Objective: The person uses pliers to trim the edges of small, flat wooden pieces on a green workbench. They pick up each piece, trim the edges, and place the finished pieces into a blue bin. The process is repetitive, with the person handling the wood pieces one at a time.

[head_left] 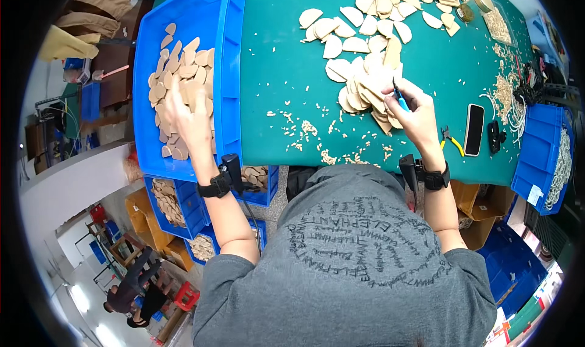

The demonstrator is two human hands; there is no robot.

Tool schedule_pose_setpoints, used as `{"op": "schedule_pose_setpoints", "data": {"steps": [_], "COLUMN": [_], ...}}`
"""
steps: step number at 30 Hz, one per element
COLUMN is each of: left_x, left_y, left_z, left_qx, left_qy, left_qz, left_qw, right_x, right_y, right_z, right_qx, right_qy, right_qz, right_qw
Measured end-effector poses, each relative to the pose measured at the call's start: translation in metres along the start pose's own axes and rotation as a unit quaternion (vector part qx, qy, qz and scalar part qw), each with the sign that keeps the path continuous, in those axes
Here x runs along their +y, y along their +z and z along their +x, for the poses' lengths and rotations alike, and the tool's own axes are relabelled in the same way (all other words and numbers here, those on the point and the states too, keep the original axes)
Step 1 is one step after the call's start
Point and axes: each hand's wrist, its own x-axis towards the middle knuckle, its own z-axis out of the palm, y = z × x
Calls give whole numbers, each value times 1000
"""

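Dark lettering (359, 240) in rows on a grey T-shirt (353, 313), white label (535, 195) on a blue crate (532, 164), too small to read

The person (347, 243) is at 6 o'clock of the table (274, 72). At its centre lies a pile of pieces (361, 93), with more loose pieces (355, 44) spread toward 12. The right hand (417, 115) is just off the pile's 4 o'clock side, a hand tool (400, 100) in its fingers. At 9 stands a large bin (229, 72) with further pieces inside, the left hand (190, 118) over them. A smaller bin (195, 216) of pieces lies below, toward 8. Pegs (309, 128) lie scattered on the table at 8; pliers (453, 144) and, just beside them, a phone (474, 130) near 4; a jar (465, 13) between 1 and 2.
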Motion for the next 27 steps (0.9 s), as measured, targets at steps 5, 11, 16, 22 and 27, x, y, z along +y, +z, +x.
{"op": "schedule_pose_setpoints", "data": {"steps": [5,11,16,22,27], "left_x": [30,57,47,59,99], "left_y": [77,243,244,187,108], "left_z": [2,-51,-42,-48,-69], "left_qx": [-81,-400,-403,-521,-501], "left_qy": [141,431,358,-79,-97], "left_qz": [-53,-21,-114,-382,-445], "left_qw": [985,809,835,759,736], "right_x": [10,11,23,12,-2], "right_y": [-1,0,-4,11,19], "right_z": [6,6,-2,5,5], "right_qx": [-4,23,45,-10,-52], "right_qy": [15,36,78,7,-21], "right_qz": [14,-21,1,-102,-100], "right_qw": [1000,999,996,995,993]}}
